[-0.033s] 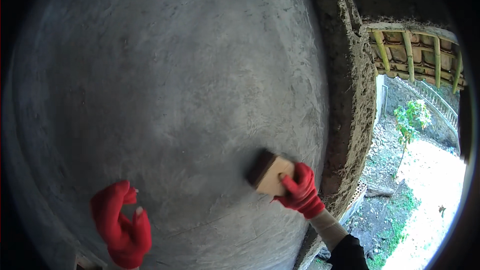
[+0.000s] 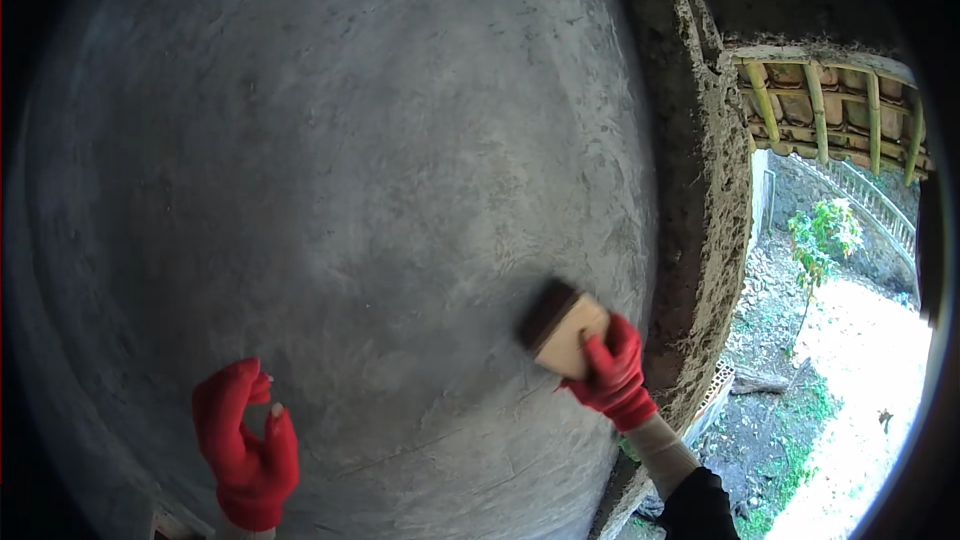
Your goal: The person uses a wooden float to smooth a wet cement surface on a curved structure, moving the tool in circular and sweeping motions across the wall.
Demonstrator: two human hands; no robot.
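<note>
Counting two gloved hands [image 2: 246, 445] [image 2: 612, 372], one float [image 2: 562, 330]

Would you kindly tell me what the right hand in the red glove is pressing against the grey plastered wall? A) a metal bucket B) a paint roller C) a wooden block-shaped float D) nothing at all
C: the right hand grips a pale wooden block with a dark face set against the grey wall, while the left hand is held in front of the wall with nothing in it.

Smooth matt grey plaster wall [image 2: 330, 190], rough crumbly wall edge [image 2: 705, 190], pale wooden float [image 2: 565, 332], red knitted cloth gloves [image 2: 245, 450]
</note>
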